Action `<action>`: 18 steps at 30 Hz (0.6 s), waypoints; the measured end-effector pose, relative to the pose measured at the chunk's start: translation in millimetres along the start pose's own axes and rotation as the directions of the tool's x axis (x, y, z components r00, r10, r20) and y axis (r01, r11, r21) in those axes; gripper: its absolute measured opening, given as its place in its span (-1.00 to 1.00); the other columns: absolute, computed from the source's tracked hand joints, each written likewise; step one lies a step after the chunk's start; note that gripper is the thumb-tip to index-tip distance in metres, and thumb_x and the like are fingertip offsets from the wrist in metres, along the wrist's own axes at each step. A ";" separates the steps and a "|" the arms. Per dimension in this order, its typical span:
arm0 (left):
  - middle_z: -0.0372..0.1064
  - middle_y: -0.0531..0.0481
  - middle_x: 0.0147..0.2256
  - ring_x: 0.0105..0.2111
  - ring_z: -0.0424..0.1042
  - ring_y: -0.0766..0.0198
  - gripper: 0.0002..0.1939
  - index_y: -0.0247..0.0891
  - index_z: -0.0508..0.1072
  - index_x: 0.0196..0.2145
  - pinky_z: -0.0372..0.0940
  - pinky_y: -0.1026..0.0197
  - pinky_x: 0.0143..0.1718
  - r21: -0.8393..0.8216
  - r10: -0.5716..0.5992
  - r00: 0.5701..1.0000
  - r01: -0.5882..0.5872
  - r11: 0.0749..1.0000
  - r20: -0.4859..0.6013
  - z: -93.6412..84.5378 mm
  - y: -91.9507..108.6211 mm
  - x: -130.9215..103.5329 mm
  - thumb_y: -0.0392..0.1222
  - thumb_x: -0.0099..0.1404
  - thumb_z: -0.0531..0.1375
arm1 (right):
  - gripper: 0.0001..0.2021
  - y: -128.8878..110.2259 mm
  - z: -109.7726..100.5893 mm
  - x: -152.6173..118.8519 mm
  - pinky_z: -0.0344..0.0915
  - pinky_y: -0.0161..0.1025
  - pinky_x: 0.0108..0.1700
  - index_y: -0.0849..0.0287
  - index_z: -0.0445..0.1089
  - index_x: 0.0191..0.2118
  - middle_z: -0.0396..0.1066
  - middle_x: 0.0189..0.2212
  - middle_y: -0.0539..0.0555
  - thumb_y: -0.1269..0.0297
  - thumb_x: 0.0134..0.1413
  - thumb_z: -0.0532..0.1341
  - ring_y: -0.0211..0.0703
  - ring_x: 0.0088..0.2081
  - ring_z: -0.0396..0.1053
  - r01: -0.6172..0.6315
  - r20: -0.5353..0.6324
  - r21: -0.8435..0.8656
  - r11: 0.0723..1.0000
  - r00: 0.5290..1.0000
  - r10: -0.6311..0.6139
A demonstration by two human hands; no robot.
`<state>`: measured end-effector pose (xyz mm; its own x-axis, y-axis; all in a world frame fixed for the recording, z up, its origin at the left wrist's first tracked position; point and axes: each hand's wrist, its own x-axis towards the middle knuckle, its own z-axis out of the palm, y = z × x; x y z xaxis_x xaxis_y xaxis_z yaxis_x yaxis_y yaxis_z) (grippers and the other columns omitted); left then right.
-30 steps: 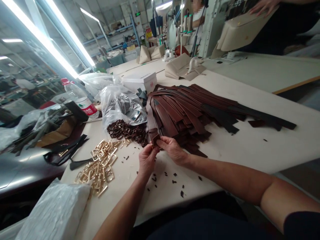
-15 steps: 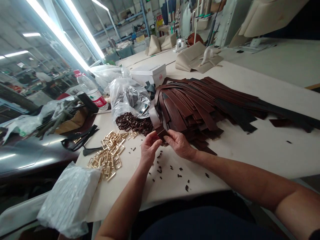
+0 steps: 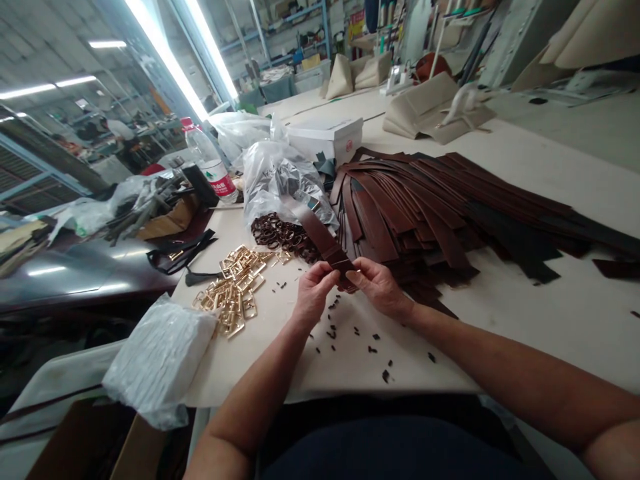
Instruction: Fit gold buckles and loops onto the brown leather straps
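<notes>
Both hands pinch the near end of a dark brown leather strap, which rises away from me over the pile of loops. My left hand grips its left edge, and my right hand holds the right edge, fingertips almost meeting. A buckle at this end is too hidden to make out. Right behind the hands lie small brown leather loops. Gold buckles are heaped to the left. Many brown straps fan out to the right. Small dark scraps dot the table below the hands.
On the pale table stand a plastic bottle, a clear bag and a white box. A white wrapped packet rests at the left edge. Beige bag pieces lie farther back.
The view has shifted, moving the scene mostly rightward. The held strap now stands out above the loops, away from the strap pile. Both hands still hold its near end.
</notes>
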<state>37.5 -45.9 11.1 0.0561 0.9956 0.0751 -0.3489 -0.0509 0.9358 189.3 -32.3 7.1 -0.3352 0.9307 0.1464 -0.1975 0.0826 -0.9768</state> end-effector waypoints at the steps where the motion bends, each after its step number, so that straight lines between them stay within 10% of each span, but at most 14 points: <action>1: 0.42 0.03 -0.49 -0.50 0.38 0.33 -0.68 -0.31 0.47 -0.37 0.33 0.25 -0.38 0.016 -0.005 1.000 0.005 1.000 0.014 0.4 1.0 -0.1 -0.01 0.11 0.40 | -0.62 -1.2 -0.4 0.1 0.43 -0.24 -0.34 0.18 0.33 -0.29 0.48 -0.47 0.04 -0.08 0.11 0.28 -0.17 -0.42 0.47 0.016 -0.007 -0.028 0.999 1.000 -0.017; 13: 0.42 0.01 -0.43 -0.42 0.36 0.30 -0.67 -0.25 0.55 -0.35 0.27 0.28 -0.37 0.497 0.180 0.943 -0.019 0.868 -0.279 -67.8 32.1 20.5 0.07 0.09 0.34 | -0.67 -14.8 -19.4 8.5 0.39 -0.27 -0.40 0.15 0.30 -0.35 0.50 -0.50 0.06 -0.05 0.15 0.24 -0.09 -0.44 0.51 0.113 -0.168 -0.279 0.954 0.972 -0.164; 18: 0.46 -0.02 -0.36 -0.42 0.38 0.27 -0.85 -0.16 0.60 -0.29 0.25 0.23 -0.31 0.874 0.253 0.967 -0.090 0.478 -0.039 -63.1 35.9 34.5 -0.11 0.22 0.26 | -0.72 -13.0 -29.2 13.9 0.37 -0.27 -0.39 0.15 0.31 -0.32 0.50 -0.50 0.06 0.01 0.19 0.20 -0.10 -0.45 0.51 0.178 -0.162 -0.348 0.921 0.956 -0.246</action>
<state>-32.2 -8.4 25.5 -0.0706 0.9526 0.2960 0.6460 -0.1825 0.7412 214.1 -10.0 17.2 -0.1222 0.9268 0.3551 0.0786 0.3657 -0.9274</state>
